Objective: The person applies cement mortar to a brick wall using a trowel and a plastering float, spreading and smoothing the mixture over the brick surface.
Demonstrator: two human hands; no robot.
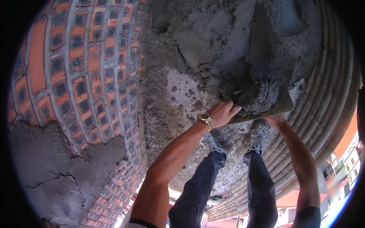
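Observation:
My left hand (219,114), with a metal watch at the wrist, grips the near edge of a dark flat board (283,104) at its left side, fingers curled. My right hand (276,121) holds the board's near right end, partly hidden by it. Wet grey mortar (266,97) lies heaped on the board, merging in view with a large rough mass of mortar (235,34) beyond it. A small piece of metal (237,92) shows in the mortar; I cannot make out what it is.
A brick wall (80,83), partly coated with grey mortar at lower left, runs along the left. A row of long bamboo poles (323,95) lines the right, with buildings past it. My feet (253,136) stand on a rough, mortar-spattered floor (182,87).

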